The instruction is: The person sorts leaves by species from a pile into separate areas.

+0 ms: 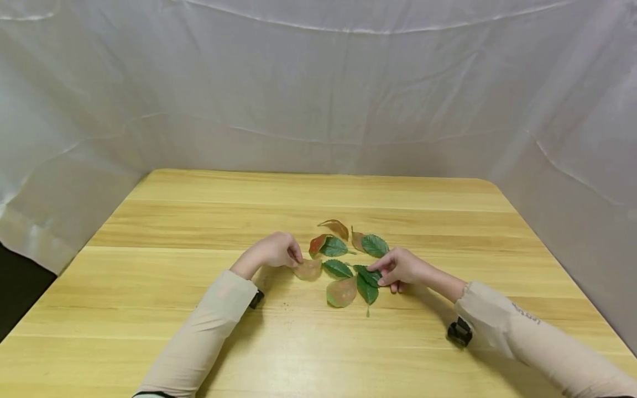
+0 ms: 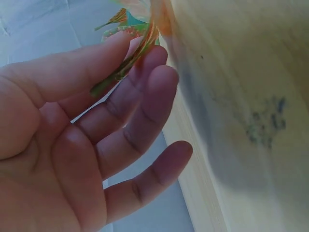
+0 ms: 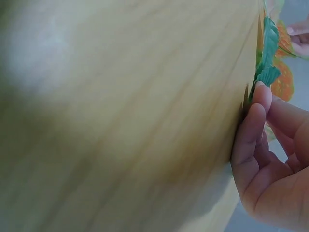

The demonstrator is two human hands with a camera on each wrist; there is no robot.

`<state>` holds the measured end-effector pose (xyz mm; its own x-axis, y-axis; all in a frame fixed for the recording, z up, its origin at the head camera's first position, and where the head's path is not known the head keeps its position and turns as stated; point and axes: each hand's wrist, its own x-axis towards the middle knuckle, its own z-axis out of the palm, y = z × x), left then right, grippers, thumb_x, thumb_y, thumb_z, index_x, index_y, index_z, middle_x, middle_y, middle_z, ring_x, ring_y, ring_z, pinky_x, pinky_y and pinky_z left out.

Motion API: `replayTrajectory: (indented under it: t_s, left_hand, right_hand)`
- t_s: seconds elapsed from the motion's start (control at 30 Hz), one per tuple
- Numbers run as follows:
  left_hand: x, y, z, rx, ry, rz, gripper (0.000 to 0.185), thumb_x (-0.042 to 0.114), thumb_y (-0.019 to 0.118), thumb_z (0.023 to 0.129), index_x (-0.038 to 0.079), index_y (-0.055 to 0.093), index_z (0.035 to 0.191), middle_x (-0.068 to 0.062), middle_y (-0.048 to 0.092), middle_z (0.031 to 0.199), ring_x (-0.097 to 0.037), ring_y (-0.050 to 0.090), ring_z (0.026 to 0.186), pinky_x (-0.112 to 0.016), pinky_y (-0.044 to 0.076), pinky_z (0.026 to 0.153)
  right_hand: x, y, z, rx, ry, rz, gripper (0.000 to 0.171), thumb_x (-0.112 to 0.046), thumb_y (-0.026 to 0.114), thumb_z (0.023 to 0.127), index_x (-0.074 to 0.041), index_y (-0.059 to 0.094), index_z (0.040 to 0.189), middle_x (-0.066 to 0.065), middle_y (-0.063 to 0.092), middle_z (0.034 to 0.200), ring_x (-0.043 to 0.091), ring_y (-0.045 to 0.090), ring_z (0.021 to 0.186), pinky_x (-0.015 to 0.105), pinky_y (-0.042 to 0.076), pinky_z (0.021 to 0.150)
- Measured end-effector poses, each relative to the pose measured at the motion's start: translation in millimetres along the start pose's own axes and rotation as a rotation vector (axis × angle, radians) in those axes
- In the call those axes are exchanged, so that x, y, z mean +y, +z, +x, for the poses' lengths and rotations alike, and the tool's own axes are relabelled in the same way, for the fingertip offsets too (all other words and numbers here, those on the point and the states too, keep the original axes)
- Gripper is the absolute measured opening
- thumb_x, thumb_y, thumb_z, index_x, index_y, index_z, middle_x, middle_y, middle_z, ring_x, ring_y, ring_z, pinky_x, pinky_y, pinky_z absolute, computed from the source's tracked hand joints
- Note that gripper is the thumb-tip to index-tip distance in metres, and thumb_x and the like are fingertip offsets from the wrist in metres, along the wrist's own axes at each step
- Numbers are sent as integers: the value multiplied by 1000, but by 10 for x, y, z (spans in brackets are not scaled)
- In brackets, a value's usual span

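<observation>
1. head view: the left hand is resting its fingertips on a pale reddish leaf at the left edge of a leaf cluster on the wooden surface. the right hand is pinching a dark green leaf at the cluster's right edge, just above a long green leaf. a green-and-red leaf is lying between the two hands, other leaves just behind it. risk: a leaf this light could be sliding or flipping under a dragging finger and nudging its neighbours out of place, since several are touching or overlapping.

2. left wrist view: the left hand is showing a mostly open grip, fingers long and only slightly bent, thumb and forefinger closing lightly on the edge of the reddish leaf. risk: so shallow a pinch could be letting the leaf slip, or creasing its thin edge if tightened.

3. right wrist view: the right hand is curling its fingers, tips pressing the green leaf by the surface; the picture is blurred, so how much of the leaf lies within the grip cannot be told. risk: fingertips catching two leaves at once.
</observation>
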<state>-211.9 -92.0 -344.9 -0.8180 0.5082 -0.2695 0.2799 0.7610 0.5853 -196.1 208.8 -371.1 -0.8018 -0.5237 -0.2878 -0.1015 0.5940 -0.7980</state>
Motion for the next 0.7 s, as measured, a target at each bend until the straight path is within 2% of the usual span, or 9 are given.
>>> replayTrajectory:
  t_s: [0.2, 0.43, 0.67, 0.7]
  left_hand:
    - [7, -26, -6, 28, 6, -4, 9, -3, 64, 78, 4, 69, 81, -3, 63, 82, -13, 57, 70, -25, 48, 61]
    - [8, -56, -18, 73, 23, -10, 14, -3, 73, 69, 1, 70, 83, -3, 65, 76, -12, 59, 68, -24, 48, 64]
    - [-9, -95, -31, 74, 37, -48, 11, -5, 73, 69, 4, 70, 74, 1, 64, 70, -11, 58, 65, -24, 48, 64]
    - [-18, -105, -42, 81, 66, -52, 11, -5, 72, 69, 5, 70, 73, 1, 64, 69, -11, 58, 64, -24, 48, 63]
  right_hand:
    - [9, 5, 2, 4, 3, -3, 35, 4, 66, 76, 6, 60, 111, 6, 52, 56, 12, 51, 40, 28, 45, 40]
    - [-1, 7, -7, 4, 0, 1, 36, 4, 66, 75, 6, 60, 111, 6, 52, 55, 12, 51, 40, 28, 45, 40]
    - [-3, 8, -6, 1, 1, -9, 35, 4, 67, 76, 5, 61, 110, 6, 52, 55, 12, 51, 40, 29, 45, 40]
    - [-4, 9, -6, 1, 1, -12, 35, 4, 67, 76, 5, 61, 110, 6, 52, 55, 12, 51, 40, 29, 45, 40]
